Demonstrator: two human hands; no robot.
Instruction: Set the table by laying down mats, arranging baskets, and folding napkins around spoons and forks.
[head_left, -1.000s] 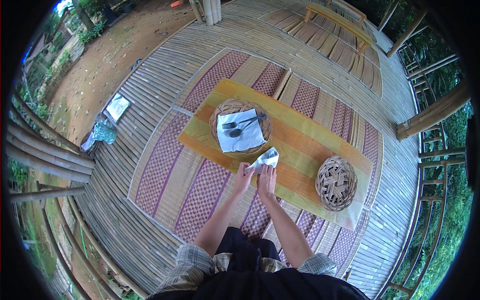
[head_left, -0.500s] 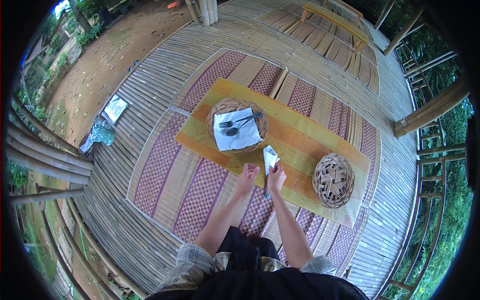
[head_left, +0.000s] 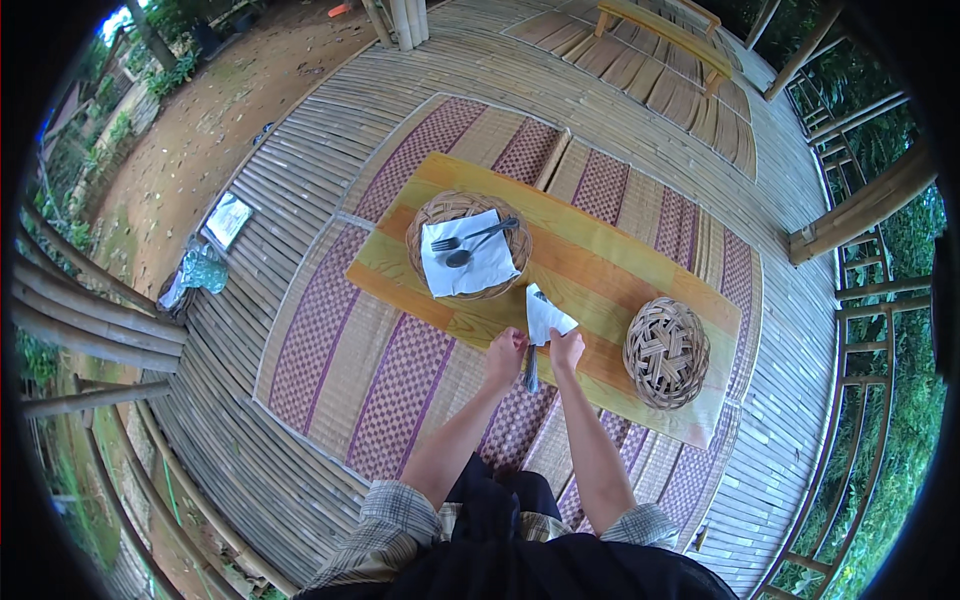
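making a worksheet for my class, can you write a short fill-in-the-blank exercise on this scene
A spoon lies beside a ____ on the flat napkin.
That napkin rests on the woven plate toward the table's ____ end.
The folded napkin in the right hand is ____ in colour.
The second woven plate sits nearer the person's ____ hand.

Missing words: fork; left; white; right

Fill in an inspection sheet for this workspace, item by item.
Surface: yellow-orange table on a patterned mat
Things: folded white napkin with cutlery, handles protruding; left basket bearing a flat napkin, fork and spoon; right basket
Clutter: plastic bag and flat white item on the bamboo floor
Grips: right grip pinches the folded napkin; left grip beside it, contact unclear
Cables: nothing seen
Surroundings: bench beyond table; bamboo post at right
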